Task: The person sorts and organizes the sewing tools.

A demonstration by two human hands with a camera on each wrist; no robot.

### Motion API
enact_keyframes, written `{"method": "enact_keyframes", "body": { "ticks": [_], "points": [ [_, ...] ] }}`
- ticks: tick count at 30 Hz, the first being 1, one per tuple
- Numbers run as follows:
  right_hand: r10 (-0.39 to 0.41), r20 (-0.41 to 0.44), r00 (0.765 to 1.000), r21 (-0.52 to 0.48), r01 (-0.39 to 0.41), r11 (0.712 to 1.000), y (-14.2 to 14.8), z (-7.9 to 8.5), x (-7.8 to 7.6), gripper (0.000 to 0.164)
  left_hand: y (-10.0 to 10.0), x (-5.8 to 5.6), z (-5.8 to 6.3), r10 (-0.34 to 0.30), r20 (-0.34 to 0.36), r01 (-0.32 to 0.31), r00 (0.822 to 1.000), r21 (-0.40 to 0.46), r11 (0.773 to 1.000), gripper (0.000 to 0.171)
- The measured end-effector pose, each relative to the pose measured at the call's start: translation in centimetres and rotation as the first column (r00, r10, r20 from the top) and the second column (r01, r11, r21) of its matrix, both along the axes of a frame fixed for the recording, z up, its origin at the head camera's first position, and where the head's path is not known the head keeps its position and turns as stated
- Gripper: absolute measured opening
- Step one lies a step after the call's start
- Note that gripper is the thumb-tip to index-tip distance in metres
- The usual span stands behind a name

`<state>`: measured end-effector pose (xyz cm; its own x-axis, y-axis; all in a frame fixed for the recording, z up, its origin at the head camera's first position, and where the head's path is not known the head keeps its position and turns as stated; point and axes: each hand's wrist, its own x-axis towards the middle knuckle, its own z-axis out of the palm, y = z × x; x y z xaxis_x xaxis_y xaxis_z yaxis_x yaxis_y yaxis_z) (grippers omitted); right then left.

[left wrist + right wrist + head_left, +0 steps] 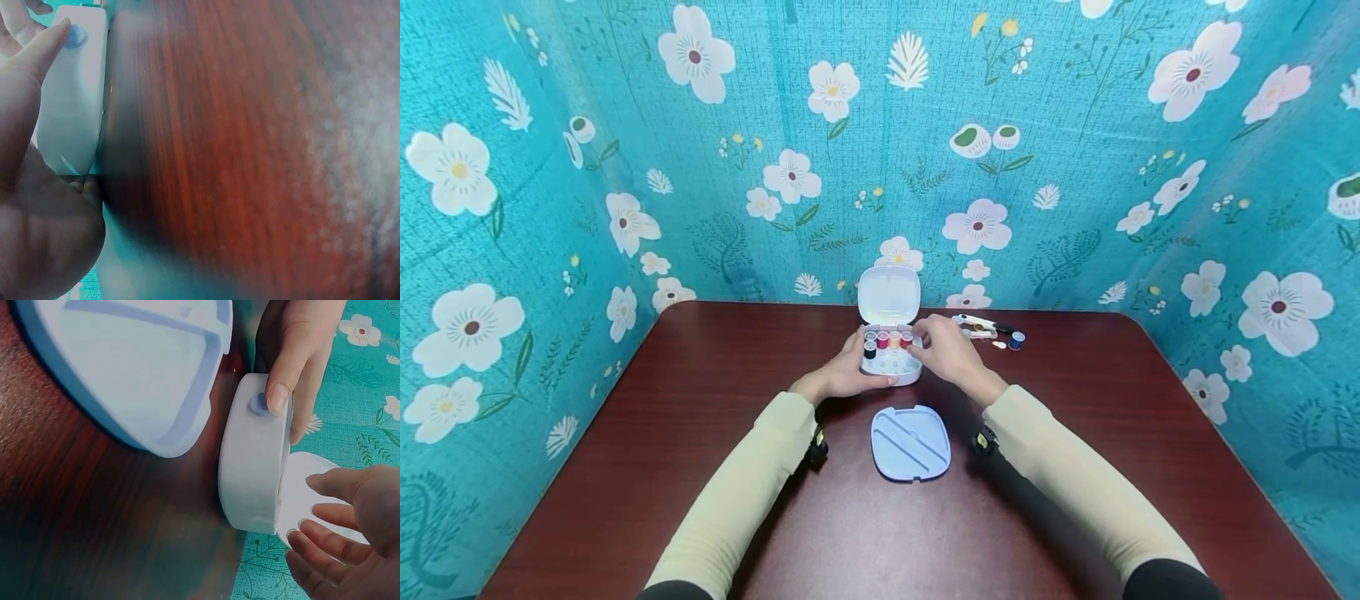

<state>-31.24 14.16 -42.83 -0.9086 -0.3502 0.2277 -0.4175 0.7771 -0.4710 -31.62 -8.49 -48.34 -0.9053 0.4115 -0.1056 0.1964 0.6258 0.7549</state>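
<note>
A white sewing box (pixel 891 377) with its lid (pixel 889 294) raised stands near the table's back edge. Inside are several thread spools, among them a black spool (pixel 870 350), a peach spool (pixel 894 340) and a red spool (pixel 906 339); bare pegs show in front. My left hand (pixel 847 371) grips the box's left side, its thumb across the front by a blue button (pixel 259 405). Over the box's right side is my right hand (pixel 950 348), fingertips beside the red spool. In the right wrist view its fingers are spread and loosely bent, with nothing seen between them.
A light blue divided tray (pixel 911 443) lies on the dark wooden table (pixel 880 542) in front of the box. Right of the box are a blue spool (pixel 1017 340) and small slim tools (pixel 981 323). A flowered curtain (pixel 865 183) hangs behind the table.
</note>
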Motion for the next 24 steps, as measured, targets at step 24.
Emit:
{"method": "enact_keyframes", "body": {
  "ticks": [24],
  "points": [
    [-0.064,-0.011,0.998,-0.03,0.063,0.998,3.2,-1.3,0.1,0.027,0.1,0.4,0.3,0.021,0.04,-0.019,0.999,-0.048,0.999,0.13]
  ]
}}
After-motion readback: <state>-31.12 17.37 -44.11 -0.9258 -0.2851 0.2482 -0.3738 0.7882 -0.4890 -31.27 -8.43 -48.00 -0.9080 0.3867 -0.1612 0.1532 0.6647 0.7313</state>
